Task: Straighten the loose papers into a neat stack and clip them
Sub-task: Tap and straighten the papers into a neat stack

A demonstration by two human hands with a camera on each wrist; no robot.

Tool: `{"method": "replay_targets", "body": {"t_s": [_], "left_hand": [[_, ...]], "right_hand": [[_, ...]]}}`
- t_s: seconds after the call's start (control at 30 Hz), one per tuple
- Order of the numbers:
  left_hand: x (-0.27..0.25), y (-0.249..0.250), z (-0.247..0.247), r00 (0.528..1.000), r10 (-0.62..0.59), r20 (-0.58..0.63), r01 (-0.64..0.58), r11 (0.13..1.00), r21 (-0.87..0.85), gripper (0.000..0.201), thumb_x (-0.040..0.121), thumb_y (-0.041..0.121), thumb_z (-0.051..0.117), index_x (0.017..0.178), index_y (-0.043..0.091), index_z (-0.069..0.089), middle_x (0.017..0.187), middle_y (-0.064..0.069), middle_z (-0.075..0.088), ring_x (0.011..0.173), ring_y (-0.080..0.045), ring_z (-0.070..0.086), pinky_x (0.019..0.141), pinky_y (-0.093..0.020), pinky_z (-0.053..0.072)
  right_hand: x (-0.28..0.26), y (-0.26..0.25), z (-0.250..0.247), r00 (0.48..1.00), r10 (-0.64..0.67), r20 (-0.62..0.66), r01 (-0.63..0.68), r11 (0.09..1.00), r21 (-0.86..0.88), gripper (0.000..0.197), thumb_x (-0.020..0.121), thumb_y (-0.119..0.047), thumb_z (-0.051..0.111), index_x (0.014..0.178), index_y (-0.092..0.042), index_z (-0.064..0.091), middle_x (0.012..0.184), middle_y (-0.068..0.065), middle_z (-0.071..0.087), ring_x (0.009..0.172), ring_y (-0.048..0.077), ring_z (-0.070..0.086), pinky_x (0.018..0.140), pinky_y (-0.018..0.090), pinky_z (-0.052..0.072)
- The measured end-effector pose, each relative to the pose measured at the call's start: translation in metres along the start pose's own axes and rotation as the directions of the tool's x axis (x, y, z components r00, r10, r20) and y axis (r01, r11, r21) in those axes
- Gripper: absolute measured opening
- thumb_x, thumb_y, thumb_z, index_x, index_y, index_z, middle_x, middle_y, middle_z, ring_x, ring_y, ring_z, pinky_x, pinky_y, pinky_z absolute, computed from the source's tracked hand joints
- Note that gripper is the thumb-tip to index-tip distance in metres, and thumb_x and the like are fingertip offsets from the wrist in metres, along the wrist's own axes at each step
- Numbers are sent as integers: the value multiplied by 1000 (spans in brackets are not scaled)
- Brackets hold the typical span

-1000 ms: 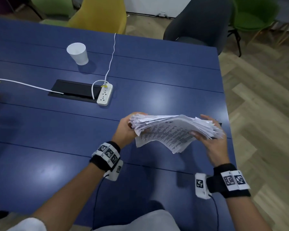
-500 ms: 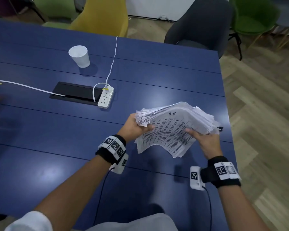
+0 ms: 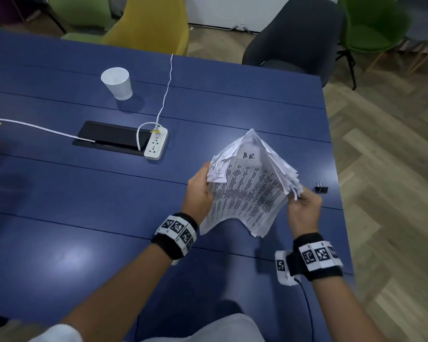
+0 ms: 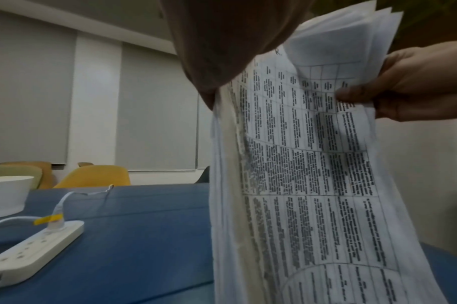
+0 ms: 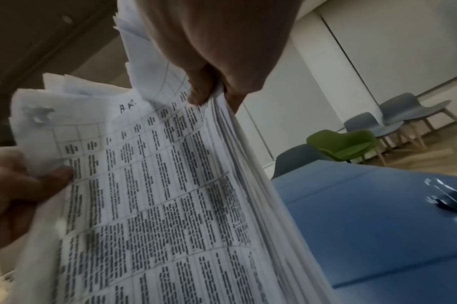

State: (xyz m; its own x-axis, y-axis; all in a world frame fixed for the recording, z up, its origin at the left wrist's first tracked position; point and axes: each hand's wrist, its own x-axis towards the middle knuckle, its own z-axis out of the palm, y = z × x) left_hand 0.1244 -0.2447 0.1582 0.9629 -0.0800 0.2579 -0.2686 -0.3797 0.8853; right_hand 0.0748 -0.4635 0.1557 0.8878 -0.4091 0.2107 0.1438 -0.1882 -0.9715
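A thick, uneven stack of printed papers is held up on edge above the blue table, its printed face toward me and "A.R." written near the top. My left hand grips the stack's left edge, thumb on the front sheet. My right hand pinches the right edge, where the sheets fan out. The papers fill the left wrist view, and the papers fill most of the right wrist view. A black binder clip lies on the table just right of my right hand, also seen as the clip.
A white paper cup stands at the back left. A white power strip with its cable lies beside a black cable hatch. Yellow, grey and green chairs stand beyond the table. The table's right edge runs close to the clip.
The stack has been tilted from nearly flat to upright, its top edge lifted away from me. Both hands kept hold of its sides, and the binder clip has come into view.
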Motion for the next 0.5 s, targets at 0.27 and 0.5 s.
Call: {"method": "replay_targets", "body": {"t_s": [0.27,0.5], "left_hand": [[-3,-16,-20,922,-242,302,318,918,-237,39,86,6,67,121,16,55,119,-5,65,113,-17,61,101,-39,48],[12,0,-37,915,-114,388,251,912,-324,57,69,-1,78,121,-1,54,112,-4,63,109,-15,62,95,-28,51]], "right_hand": [[0,-10,-26,970,140,199,-163,981,108,36,79,9,70,100,-21,69,90,-14,75,87,4,70,76,15,52],[8,-17,-29,954,129,270,-167,979,121,63,68,14,74,126,-4,57,110,-17,71,102,3,65,83,18,53]]}}
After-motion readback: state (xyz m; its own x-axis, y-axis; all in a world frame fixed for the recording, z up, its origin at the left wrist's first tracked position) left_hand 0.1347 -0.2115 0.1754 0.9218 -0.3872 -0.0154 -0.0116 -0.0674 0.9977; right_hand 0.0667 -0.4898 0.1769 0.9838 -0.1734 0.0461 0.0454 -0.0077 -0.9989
